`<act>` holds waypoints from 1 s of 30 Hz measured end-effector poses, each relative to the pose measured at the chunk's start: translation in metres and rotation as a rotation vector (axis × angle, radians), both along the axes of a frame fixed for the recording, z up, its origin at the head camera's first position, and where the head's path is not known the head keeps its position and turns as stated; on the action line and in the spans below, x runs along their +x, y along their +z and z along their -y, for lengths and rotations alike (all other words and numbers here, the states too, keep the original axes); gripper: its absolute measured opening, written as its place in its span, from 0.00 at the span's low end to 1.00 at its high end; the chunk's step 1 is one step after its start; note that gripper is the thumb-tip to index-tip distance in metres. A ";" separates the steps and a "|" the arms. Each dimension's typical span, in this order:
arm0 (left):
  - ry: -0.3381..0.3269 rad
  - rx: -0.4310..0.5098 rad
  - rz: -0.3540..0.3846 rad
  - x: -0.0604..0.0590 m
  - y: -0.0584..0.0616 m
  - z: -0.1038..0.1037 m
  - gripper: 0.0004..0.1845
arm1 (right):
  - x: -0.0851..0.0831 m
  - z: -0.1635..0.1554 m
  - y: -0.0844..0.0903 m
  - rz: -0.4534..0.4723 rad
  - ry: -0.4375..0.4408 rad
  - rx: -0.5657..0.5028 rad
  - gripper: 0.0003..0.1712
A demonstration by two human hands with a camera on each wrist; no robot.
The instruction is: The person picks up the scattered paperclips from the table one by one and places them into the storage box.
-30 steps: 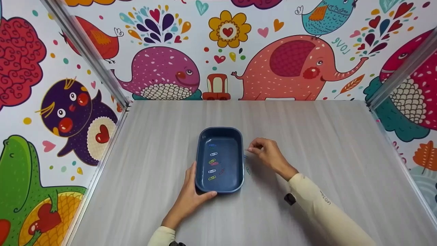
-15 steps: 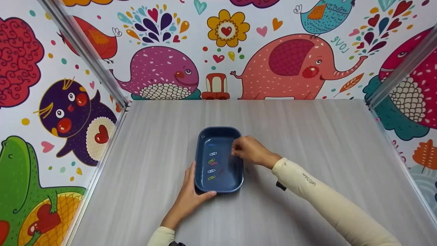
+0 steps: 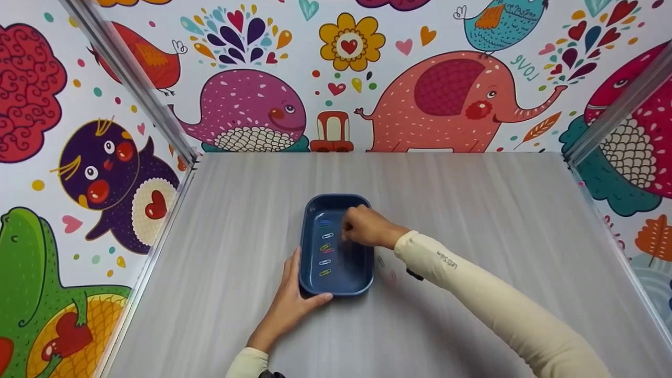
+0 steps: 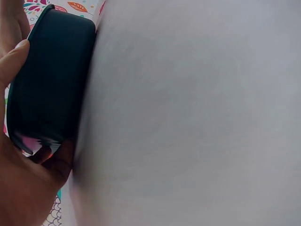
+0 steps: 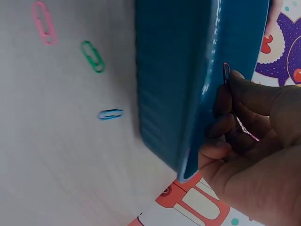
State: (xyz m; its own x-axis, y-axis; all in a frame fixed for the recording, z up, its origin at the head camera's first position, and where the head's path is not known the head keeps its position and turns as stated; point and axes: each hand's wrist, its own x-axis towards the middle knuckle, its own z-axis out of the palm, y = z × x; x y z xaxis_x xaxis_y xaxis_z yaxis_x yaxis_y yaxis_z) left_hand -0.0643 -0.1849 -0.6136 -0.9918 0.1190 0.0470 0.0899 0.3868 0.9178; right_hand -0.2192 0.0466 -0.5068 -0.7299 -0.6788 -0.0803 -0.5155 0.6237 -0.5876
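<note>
A dark blue rectangular tray stands on the table with several coloured paper clips inside, among them a white paper clip and a yellow paper clip. My left hand grips its near left corner, thumb at the near rim and fingers along the left side. Over the tray's right half, my right hand pinches a reddish paper clip between thumb and index finger, inside the rim. The other fingers of that hand are curled.
On the table right of the tray lie a pink paper clip, a green paper clip and a blue paper clip. Printed cartoon walls with metal posts border the table at the back and sides.
My right hand has moved left from the table beside the tray, across its right rim and over its inside, holding the paper clip. My left hand has stayed at the tray's corner.
</note>
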 end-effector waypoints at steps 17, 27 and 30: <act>-0.008 -0.002 0.031 -0.001 0.003 -0.001 0.70 | -0.034 0.010 -0.003 0.256 -0.092 -0.041 0.13; -0.009 -0.002 0.033 -0.002 0.000 0.000 0.71 | -0.043 0.021 -0.010 0.366 -0.211 0.016 0.19; -0.013 0.002 0.033 -0.001 0.001 0.000 0.71 | -0.046 0.025 -0.012 0.370 -0.221 0.080 0.28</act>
